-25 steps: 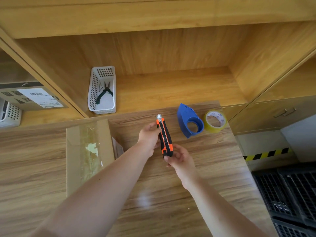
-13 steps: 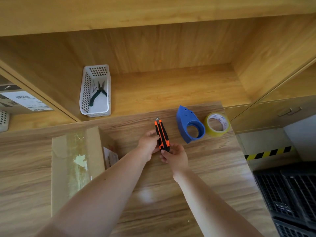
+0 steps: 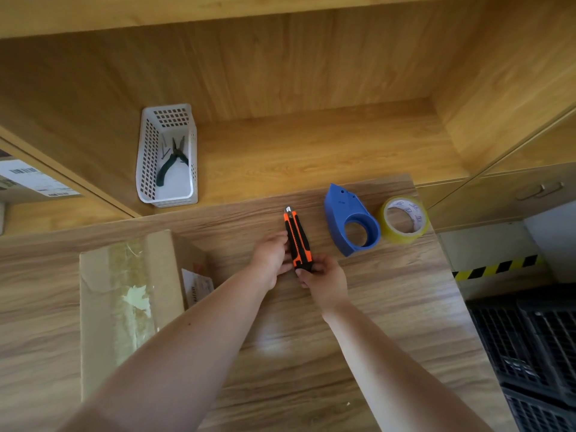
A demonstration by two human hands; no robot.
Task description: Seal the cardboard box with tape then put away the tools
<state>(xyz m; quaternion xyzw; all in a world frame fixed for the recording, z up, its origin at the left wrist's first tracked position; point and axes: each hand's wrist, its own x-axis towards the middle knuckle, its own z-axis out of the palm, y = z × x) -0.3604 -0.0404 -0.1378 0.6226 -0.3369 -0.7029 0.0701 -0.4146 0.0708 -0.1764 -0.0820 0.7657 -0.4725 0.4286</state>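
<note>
Wooden shelves stand behind the surface, and a white basket with pliers sits on one shelf. Both hands grip an orange and black utility knife: the left hand at its side, the right hand closed on its lower end. To the left stands the cardboard box, tape across its top. A blue tape dispenser touches the yellow tape roll on the right.

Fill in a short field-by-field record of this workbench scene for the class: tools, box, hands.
knife: orange utility knife, held by both hands
left hand: at knife's side
right hand: gripping knife's base
box: cardboard box, tape across its top
dispenser: blue tape dispenser, on table
tape: tape roll, beside dispenser
basket: white basket, holds pliers
</note>
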